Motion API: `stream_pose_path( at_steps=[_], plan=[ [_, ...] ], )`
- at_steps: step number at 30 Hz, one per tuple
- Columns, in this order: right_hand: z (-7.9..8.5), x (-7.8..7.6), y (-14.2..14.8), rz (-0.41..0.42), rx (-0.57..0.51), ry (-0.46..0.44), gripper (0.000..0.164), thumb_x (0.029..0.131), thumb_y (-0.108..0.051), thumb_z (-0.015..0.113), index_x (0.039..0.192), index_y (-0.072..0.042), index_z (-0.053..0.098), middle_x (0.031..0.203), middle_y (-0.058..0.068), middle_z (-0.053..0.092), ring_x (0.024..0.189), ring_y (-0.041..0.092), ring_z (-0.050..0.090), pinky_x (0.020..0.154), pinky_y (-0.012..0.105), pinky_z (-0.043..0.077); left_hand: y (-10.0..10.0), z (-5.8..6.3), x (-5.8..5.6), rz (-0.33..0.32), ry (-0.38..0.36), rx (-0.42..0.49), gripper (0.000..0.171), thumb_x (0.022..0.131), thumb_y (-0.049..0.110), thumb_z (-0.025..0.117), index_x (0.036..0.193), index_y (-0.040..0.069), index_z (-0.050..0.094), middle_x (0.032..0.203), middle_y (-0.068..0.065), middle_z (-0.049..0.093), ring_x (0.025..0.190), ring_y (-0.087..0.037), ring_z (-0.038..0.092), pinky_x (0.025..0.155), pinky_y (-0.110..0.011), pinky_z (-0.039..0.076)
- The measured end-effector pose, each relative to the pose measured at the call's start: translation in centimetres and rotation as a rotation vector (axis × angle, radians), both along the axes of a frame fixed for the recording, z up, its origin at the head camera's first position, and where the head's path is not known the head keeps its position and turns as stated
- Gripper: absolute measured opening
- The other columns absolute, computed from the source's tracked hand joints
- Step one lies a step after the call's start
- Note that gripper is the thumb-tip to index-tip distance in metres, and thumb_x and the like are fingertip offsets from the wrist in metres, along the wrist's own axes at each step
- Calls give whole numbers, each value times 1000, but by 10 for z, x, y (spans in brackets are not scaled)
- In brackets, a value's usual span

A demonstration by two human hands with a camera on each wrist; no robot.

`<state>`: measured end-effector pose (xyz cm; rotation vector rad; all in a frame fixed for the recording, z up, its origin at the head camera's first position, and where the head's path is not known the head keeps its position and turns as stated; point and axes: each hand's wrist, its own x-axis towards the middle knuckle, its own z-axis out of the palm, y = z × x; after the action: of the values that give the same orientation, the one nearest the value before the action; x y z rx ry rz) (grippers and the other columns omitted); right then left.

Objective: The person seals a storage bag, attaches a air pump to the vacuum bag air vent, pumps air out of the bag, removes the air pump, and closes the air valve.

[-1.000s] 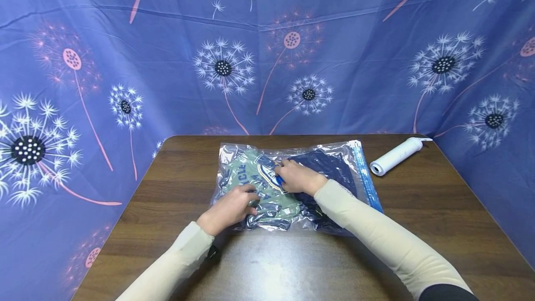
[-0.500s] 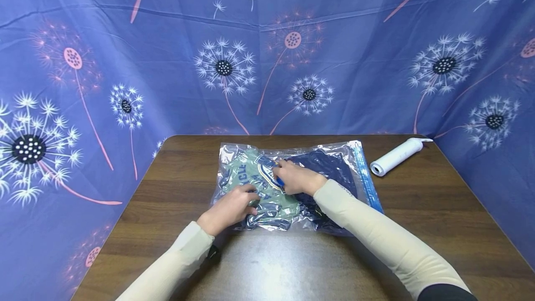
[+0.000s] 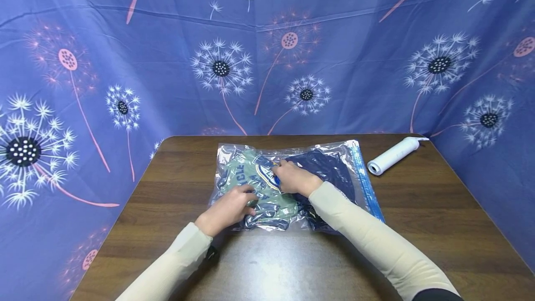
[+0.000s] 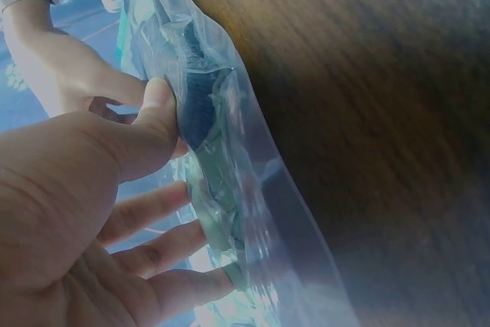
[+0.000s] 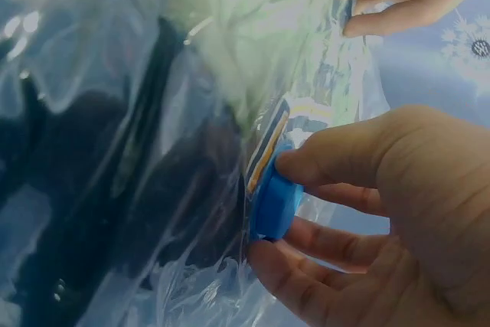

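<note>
A clear plastic storage bag (image 3: pixel 360 187) lies flat on the table, holding a green printed garment (image 3: pixel 238 175) and a dark navy garment (image 3: pixel 328 164). Along its right edge runs a blue zip strip (image 3: pixel 369 182). My right hand (image 3: pixel 296 178) pinches a round blue valve cap (image 5: pixel 279 201) on the bag's face between thumb and fingers, as the right wrist view shows. My left hand (image 3: pixel 229 208) rests on the bag's lower left part. In the left wrist view its fingers are spread and touch the plastic over the green cloth.
A white cylindrical pump (image 3: pixel 394 155) with a hollow round end lies on the table (image 3: pixel 434 226), right of the bag. A blue cloth (image 3: pixel 267 59) with dandelion prints hangs behind the table and along its sides.
Both hands stay in the same places on the bag, the right one still at the blue cap. The head view has shifted very slightly; the bag and pump have not visibly moved.
</note>
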<state>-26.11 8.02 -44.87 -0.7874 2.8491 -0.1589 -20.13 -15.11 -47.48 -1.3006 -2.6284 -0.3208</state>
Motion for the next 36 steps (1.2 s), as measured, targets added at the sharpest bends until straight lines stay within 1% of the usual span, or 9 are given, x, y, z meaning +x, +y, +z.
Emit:
stream_pose_path(
  at_steps=[7,11,14,17,22,24,28,33,36],
  plan=[
    [2,4,-3,-124,-29,6,49,86,-6,70,135,-2,63,117,23,61,96,33,64,81,47,59,0,1,0,0,-8,-5,30,82,24,85,106,7,78,117,-17,71,99,-28,72,93,-40,60],
    [4,5,-8,-147,-8,6,40,86,-5,71,125,0,67,114,24,62,90,33,65,77,45,59,-1,0,0,-3,2,-4,31,82,25,86,106,7,78,117,-17,71,99,-28,72,93,-40,60],
    [5,3,-10,-106,18,7,33,87,-5,72,120,0,69,117,24,63,97,36,66,82,46,59,-1,0,-1,-6,2,2,31,81,26,86,105,7,78,117,-17,71,99,-29,71,94,-41,60],
    [5,0,-9,-16,40,9,32,86,-4,73,118,-2,69,122,22,63,105,38,66,90,47,58,-1,0,-1,-7,9,3,32,81,27,86,105,7,78,116,-18,71,100,-30,71,94,-42,59],
    [5,-6,0,145,75,17,33,80,-2,78,110,-11,70,127,19,61,105,32,64,92,45,57,-1,0,-1,-4,-2,-6,31,82,28,85,105,8,78,116,-16,70,98,-28,71,94,-40,60],
    [5,-8,4,187,86,16,38,78,-1,80,112,-13,69,130,18,60,105,31,64,91,43,58,-1,1,-1,-2,-8,-8,31,82,28,85,106,8,78,116,-15,71,98,-27,71,93,-40,60],
    [4,-11,10,221,92,15,41,79,-4,81,117,-13,69,129,16,59,107,29,63,91,43,59,0,2,0,-5,-6,-9,32,82,27,85,106,7,78,116,-16,70,98,-28,71,93,-40,60],
    [2,-13,11,225,60,34,37,79,-8,83,113,-11,70,118,14,62,102,29,65,86,42,60,1,3,1,-5,-3,-16,33,82,26,85,107,6,78,117,-18,70,99,-29,71,94,-41,60],
    [1,-13,10,227,37,42,35,78,-3,80,112,-10,71,114,14,64,98,28,66,83,41,60,1,3,1,-3,0,-18,33,82,26,85,107,5,78,117,-18,70,99,-29,72,94,-41,60]
  ],
)
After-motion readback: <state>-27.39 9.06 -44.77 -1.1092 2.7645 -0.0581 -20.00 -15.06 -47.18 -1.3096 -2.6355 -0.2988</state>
